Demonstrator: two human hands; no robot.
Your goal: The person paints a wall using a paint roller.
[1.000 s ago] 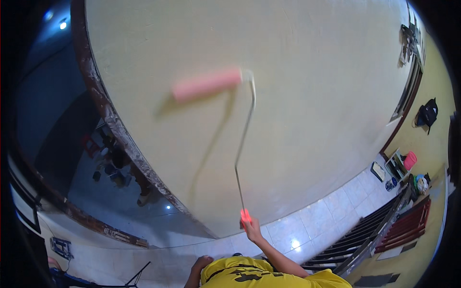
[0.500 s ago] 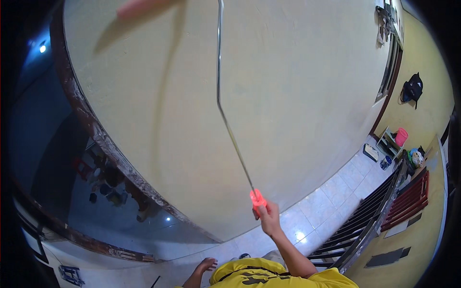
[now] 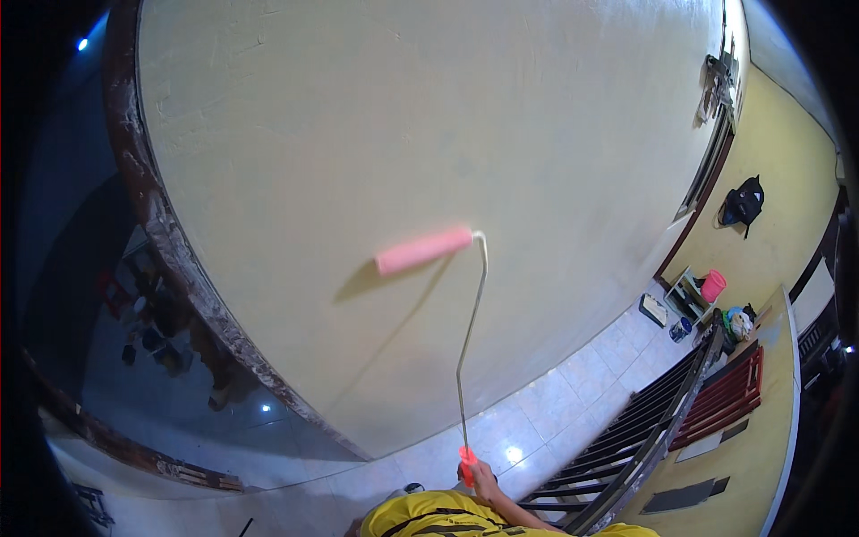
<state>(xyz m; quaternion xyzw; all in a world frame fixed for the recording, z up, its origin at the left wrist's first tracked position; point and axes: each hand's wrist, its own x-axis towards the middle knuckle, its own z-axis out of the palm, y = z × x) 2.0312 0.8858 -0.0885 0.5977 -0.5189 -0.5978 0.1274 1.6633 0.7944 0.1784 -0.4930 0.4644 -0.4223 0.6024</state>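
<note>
My right hand [image 3: 484, 484] is closed around the orange-red grip of a paint roller [image 3: 424, 251], low in the view, just in front of my yellow shirt. From the grip a long, bent metal rod rises to the pink roller sleeve. The sleeve lies slightly tilted at the middle of the pale cream wall [image 3: 555, 134] and casts a shadow to its lower left. Whether it presses on the wall I cannot tell for certain. My left hand does not show; only a sliver of skin appears beside the shirt at the lower edge.
Along the right runs a black metal railing [image 3: 617, 438]. Beyond it, a paint tray [image 3: 653, 311], a small tin [image 3: 680, 329] and a pink bucket [image 3: 713, 286] on a shelf stand near the corner. A dark bag [image 3: 744, 201] hangs there. A doorway with a rough frame [image 3: 188, 255] borders the left.
The roller sleeve has come down from the top edge to the middle of the wall. My right hand has lowered toward my body, and my left hand has dropped out of view.
</note>
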